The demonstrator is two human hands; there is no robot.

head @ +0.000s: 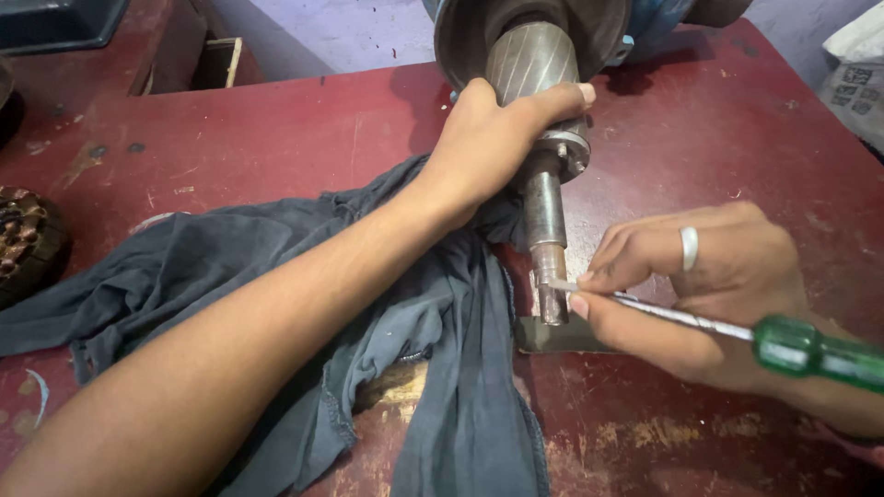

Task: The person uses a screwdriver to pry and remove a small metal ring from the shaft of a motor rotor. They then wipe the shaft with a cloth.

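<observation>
Running lengthwise toward the viewer, the rotor shaft (545, 221) is clasped above by the left hand (488, 147), while the right hand (709, 276) (nearer its tip) pinches a green-handled screwdriver (700, 322) crosswise, seemingly touching the shaft end.

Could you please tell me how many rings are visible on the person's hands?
1: a pale ring on a finger of the right hand, which holds the screwdriver. The left hand shows none, though its fingers are partly hidden.

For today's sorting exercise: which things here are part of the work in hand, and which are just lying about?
In use:
left hand gripping the motor rotor
rotor shaft
right hand holding the green-handled screwdriver against the shaft end

Lying about:
dark grey cloth
flat metal piece
round copper-wound part
red table
</observation>
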